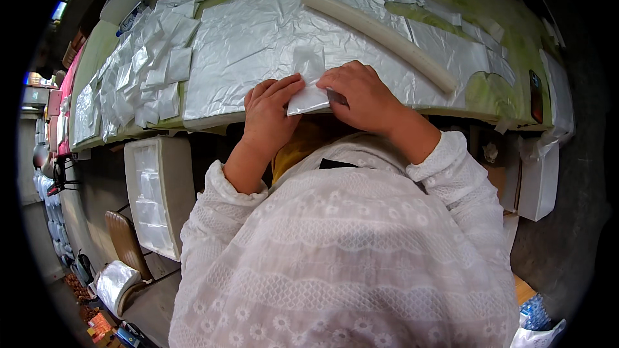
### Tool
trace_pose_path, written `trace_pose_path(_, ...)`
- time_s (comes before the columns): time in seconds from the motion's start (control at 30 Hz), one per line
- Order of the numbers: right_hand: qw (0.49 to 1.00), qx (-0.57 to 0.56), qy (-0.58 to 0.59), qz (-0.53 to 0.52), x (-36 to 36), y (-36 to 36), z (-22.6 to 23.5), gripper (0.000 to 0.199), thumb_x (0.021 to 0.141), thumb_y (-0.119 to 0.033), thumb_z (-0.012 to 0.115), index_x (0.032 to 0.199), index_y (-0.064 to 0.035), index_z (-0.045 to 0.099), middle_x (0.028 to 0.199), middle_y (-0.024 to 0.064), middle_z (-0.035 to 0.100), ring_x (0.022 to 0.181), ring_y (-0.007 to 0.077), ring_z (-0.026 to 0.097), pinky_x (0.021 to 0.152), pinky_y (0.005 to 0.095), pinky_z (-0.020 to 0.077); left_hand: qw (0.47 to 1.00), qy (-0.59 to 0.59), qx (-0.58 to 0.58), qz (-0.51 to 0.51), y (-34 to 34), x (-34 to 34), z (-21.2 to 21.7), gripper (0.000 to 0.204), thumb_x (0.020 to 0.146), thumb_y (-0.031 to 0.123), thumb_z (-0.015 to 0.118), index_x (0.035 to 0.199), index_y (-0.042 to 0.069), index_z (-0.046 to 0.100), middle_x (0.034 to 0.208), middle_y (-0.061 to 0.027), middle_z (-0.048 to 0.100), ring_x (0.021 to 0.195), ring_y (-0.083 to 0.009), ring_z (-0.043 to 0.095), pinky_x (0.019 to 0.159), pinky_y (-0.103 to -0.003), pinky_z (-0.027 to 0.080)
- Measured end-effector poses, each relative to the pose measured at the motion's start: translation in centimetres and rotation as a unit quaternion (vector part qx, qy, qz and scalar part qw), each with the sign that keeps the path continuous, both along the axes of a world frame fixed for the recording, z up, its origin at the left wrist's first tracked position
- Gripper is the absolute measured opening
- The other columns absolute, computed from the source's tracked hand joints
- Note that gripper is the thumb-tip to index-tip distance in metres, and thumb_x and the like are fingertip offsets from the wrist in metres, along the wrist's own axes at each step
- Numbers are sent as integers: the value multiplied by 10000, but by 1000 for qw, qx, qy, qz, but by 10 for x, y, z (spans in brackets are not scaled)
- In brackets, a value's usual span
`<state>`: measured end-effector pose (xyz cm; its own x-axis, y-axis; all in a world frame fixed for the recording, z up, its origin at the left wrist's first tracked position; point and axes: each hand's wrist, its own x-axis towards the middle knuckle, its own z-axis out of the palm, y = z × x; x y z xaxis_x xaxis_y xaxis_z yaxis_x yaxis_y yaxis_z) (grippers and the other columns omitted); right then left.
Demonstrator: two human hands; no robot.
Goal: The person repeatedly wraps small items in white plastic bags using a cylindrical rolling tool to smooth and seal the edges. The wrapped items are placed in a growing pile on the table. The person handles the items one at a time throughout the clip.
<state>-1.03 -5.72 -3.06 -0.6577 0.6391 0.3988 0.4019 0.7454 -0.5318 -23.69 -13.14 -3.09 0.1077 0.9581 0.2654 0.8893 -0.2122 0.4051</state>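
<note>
Green table (451, 0) under crinkled clear plastic sheeting (258, 38), your left hand (271, 113) and right hand (361, 96) at its near edge, fingers of both pinching one small white packet (308, 98) between them, long white tube (380, 35) beyond, loose packets (155, 71) heaped at left.

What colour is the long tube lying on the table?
Creamy off-white; the long tube shows best in the head view, lying on a silvery plastic sheet.
</note>
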Motion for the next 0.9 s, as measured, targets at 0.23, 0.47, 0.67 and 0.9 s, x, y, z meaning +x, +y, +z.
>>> trace_pose_path(0.23,993,-28,-60,-97,-23,16,-6,235,933,-263,662,854,-49,720,932,126,648,885,351,604,830,459,505,995,-92,-7,45,26,-10,-3,211,947,262,678,960,66,757,999,-102,727,969,-326,667,896,-448,491)
trace_pose_path(0.47,973,-15,-169,-156,-37,23,0,312,979,-308,582,873,-47,716,954,139,664,930,364,638,832,475,538,997,17,-5,79,41,-7,0,215,936,266,686,888,56,691,994,-76,689,918,-301,669,854,-454,492)
trace_pose_path(0.67,964,-73,-207,-151,-41,28,12,301,961,-299,586,1044,-46,726,1034,166,702,989,371,672,896,488,548,997,33,48,42,43,-7,-10,380,968,347,635,1297,156,636,1427,-80,567,1330,-334,510,1110,-526,353)
trace_pose_path(0.9,978,-73,-123,-155,-37,26,11,453,918,-317,611,1327,-122,635,1108,164,710,1057,373,676,912,473,550,996,92,-13,-3,42,-2,-4,518,999,375,591,1485,202,543,1606,-84,429,1496,-358,346,1207,-599,209)
